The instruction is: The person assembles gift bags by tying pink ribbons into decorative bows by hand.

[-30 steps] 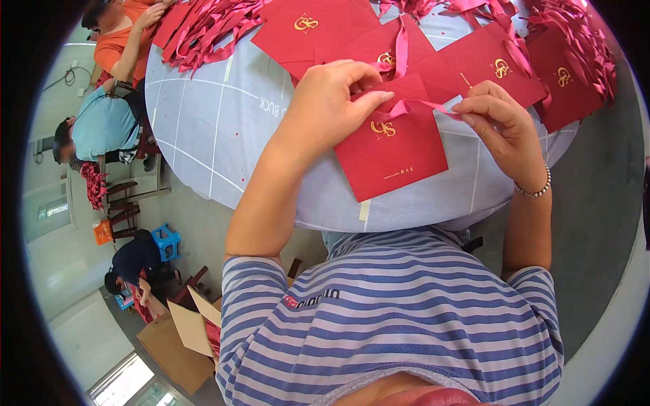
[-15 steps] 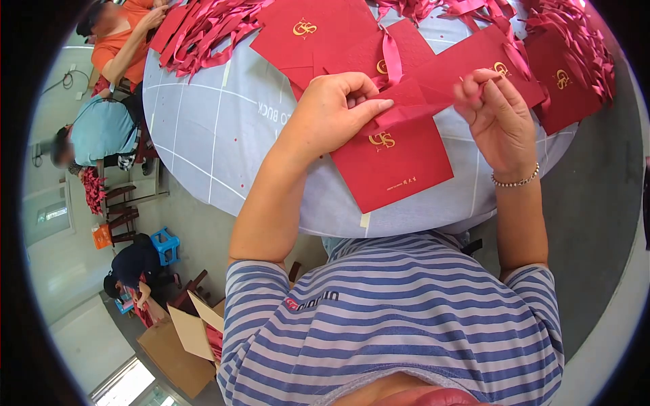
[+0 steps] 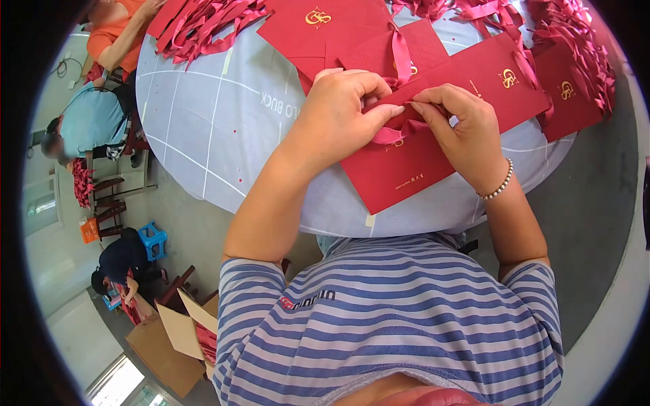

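Note:
A red paper gift bag (image 3: 399,172) with a gold logo and small gold lettering lies flat before me at the near edge of the table. My left hand (image 3: 345,111) is closed on its top edge, thumb lying along the rim. At that same edge my right hand (image 3: 464,128) pinches, thumb and index finger together, close to the left thumb; its fingers appear to hold the ribbon end. A loop of pink-red ribbon (image 3: 389,137) hangs below the fingers, over the bag's logo. The exact spot between the fingertips is partly hidden.
More red bags (image 3: 508,81) with ribbons lie just beyond my hands on the round, cloth-covered table (image 3: 196,128). Ribbon heaps (image 3: 210,30) rest at its far left and right. Other people sit or bend at the left, near a blue stool (image 3: 153,240) and an open carton (image 3: 179,328).
My right hand has moved left and inward, from beside the bag with the ribbon stretched out, to the top edge next to my left thumb. My left hand keeps its hold.

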Demonstrator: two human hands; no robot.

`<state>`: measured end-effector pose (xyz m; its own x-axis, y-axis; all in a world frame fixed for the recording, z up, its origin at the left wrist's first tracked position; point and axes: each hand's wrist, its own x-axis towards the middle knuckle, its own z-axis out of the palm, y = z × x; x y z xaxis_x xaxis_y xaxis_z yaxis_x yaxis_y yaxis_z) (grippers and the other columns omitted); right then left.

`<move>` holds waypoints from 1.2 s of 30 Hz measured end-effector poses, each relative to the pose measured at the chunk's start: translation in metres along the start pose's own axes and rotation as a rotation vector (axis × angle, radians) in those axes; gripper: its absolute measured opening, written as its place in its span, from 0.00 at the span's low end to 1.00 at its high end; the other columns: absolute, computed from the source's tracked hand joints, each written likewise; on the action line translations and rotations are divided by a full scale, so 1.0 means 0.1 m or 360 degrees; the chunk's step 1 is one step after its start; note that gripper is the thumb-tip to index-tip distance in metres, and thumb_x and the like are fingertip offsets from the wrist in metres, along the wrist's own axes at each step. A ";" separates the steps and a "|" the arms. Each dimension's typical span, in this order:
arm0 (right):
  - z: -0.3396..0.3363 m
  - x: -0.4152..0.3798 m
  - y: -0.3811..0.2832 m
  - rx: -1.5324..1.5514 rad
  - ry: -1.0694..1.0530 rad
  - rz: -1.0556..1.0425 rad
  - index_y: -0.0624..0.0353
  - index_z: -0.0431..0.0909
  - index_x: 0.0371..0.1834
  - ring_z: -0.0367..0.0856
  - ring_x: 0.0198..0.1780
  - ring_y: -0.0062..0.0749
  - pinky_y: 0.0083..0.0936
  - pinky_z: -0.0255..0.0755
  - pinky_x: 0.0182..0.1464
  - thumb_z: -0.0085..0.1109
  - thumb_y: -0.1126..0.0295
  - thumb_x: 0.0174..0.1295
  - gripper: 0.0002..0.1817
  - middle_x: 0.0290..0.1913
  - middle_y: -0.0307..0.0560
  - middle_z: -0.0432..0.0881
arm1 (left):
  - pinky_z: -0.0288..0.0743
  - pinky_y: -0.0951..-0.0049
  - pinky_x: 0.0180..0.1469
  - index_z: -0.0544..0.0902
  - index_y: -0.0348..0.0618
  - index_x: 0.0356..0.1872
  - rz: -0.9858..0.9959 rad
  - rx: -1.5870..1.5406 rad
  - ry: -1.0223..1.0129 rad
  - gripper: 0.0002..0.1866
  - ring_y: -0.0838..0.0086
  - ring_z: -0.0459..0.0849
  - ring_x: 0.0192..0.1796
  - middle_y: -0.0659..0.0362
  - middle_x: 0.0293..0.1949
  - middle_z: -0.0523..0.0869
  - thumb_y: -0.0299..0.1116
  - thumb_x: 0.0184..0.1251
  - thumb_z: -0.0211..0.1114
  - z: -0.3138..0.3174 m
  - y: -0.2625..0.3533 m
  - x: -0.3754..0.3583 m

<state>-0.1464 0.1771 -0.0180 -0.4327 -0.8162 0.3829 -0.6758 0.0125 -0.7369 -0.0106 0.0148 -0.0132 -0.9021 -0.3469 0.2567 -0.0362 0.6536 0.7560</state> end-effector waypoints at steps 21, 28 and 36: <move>0.28 0.05 0.05 -0.0433 0.0149 -0.0377 0.60 0.80 0.34 0.84 0.33 0.44 0.35 0.78 0.34 0.66 0.74 0.61 0.04 0.31 0.51 0.83 | 0.71 0.63 0.44 0.83 0.35 0.32 0.0314 0.0274 0.0064 0.06 0.58 0.78 0.31 0.53 0.27 0.82 0.25 0.57 0.71 0.00 0.00 -0.01; 0.28 0.02 0.06 0.0003 0.0181 -0.0090 0.61 0.81 0.34 0.85 0.32 0.46 0.35 0.78 0.34 0.66 0.74 0.62 0.04 0.31 0.51 0.84 | 0.71 0.64 0.44 0.82 0.36 0.32 0.0226 0.0212 0.0036 0.05 0.59 0.78 0.31 0.53 0.26 0.81 0.24 0.57 0.69 0.00 0.03 -0.02; 0.13 0.08 0.01 0.0050 -0.0049 0.0000 0.63 0.84 0.36 0.85 0.31 0.46 0.34 0.79 0.35 0.67 0.75 0.61 0.03 0.31 0.52 0.85 | 0.71 0.53 0.61 0.83 0.39 0.30 0.0291 0.0338 0.0067 0.04 0.58 0.85 0.37 0.54 0.28 0.84 0.27 0.57 0.69 -0.01 0.02 -0.04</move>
<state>-0.1435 0.1629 -0.0229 -0.4135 -0.8337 0.3659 -0.6567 -0.0053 -0.7542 -0.0072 0.0168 -0.0124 -0.8834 -0.2352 0.4053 0.0322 0.8325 0.5531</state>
